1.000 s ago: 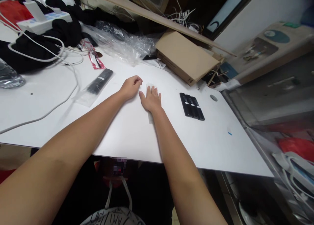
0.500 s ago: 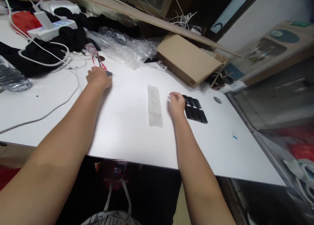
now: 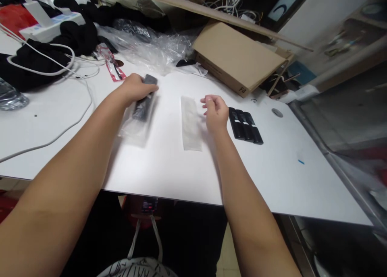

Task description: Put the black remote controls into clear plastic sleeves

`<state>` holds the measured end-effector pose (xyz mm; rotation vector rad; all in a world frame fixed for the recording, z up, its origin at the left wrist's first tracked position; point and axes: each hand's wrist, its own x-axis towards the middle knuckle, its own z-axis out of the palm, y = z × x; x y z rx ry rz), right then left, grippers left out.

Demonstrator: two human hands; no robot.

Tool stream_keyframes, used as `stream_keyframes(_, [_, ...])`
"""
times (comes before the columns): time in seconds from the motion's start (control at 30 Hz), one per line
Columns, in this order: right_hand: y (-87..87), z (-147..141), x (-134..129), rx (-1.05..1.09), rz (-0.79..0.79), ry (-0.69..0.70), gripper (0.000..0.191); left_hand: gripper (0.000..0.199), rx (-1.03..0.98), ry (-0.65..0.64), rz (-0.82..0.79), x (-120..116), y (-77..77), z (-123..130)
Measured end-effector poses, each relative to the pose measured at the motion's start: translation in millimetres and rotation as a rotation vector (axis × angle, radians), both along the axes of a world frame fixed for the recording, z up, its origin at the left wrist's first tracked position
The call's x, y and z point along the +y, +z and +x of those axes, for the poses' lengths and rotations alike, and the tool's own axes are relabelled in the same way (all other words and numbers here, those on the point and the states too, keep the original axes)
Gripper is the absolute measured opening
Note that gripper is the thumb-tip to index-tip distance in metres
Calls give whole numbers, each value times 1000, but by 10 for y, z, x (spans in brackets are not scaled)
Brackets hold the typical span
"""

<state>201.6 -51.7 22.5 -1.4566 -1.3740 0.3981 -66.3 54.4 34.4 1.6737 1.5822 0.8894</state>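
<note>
My left hand [image 3: 136,88] grips the far end of a slim black oblong device in a translucent plastic sleeve [image 3: 142,110], which is blurred and held over the left part of the table. The device's exact kind is unclear. My right hand [image 3: 216,110] hovers with loosely bent fingers apart and nothing visible in them. Just left of it a flat translucent sleeve [image 3: 191,124] lies lengthwise on the white table [image 3: 172,168]. To its right, three black oblong devices [image 3: 245,126] with white labels lie side by side.
A cardboard box [image 3: 238,55] stands at the back, beside crumpled clear plastic [image 3: 157,47]. At the left are a power strip [image 3: 53,27], black cloth [image 3: 33,63] and a white cable [image 3: 54,138]. A red-edged packet [image 3: 111,63] lies behind my left hand.
My left hand has moved right and toward me, bringing the sleeved black device into view. My right hand's fingers have spread a little. The camera view has shifted slightly.
</note>
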Motion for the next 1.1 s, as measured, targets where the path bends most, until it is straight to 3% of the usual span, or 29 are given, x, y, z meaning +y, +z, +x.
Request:
stream_keyframes(0.1, [240,-267,-176,342,-307,385,57,35,-373,-71,55,-184,85,381])
stream_keyframes(0.17, [322,-398,-272,521,-480,581,53,41,-456,-73,91,-319,101,623])
stream_keyframes(0.23, [327,-447,-317,607,-571,657,43,44,-473,-76,96,-424,94,773])
stream_keyframes(0.43, [254,-205,-262,592,-675,608,28,54,-493,-109,44,-449,51,744])
stream_keyframes(0.77, [267,116,-242,516,-682,673,30,52,-501,-109,167,-465,15,755])
stream_keyframes(0.9, [271,140,-263,536,-674,694,32,48,-520,-128,207,-498,148,803])
stream_keyframes(1.1, [248,368,-261,551,-600,664,38,47,-514,-314,140,-458,517,1084])
